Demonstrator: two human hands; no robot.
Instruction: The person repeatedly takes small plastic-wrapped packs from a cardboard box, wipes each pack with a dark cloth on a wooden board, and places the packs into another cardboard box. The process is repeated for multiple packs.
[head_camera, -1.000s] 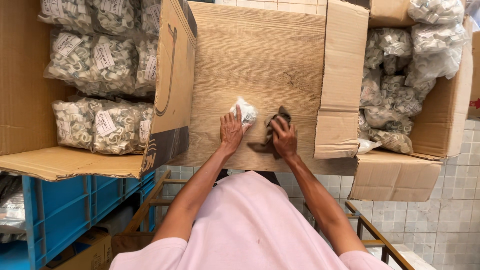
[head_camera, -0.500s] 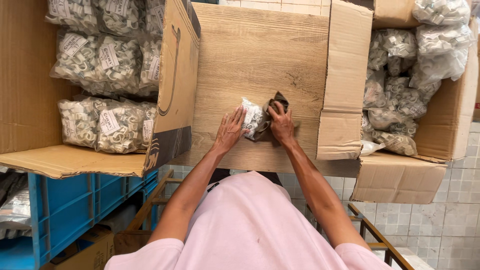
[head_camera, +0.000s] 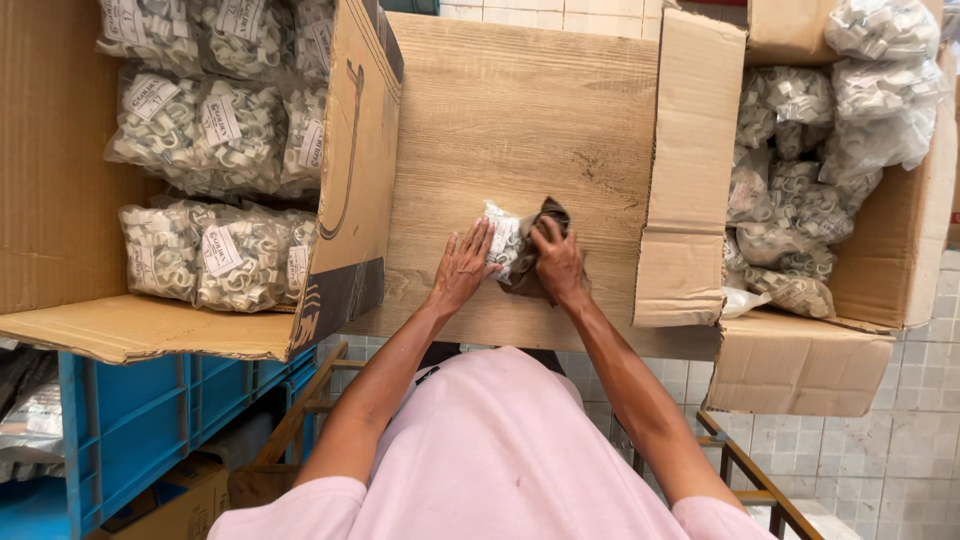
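Left hand (head_camera: 462, 268) lies flat, pinning the clear bag of white fittings (head_camera: 504, 243) near the counter's (head_camera: 520, 120) front edge; right hand (head_camera: 556, 262) clutches the brown cloth (head_camera: 548, 215). Firm pinning likely helps.

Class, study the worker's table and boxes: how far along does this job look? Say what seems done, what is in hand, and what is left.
Done: labelled bags are stacked in the left box. In hand: the left hand steadies one small bag on the table while the right hand presses a brown cloth against it. Left, probably: the right box is piled with loose bags showing no labels.
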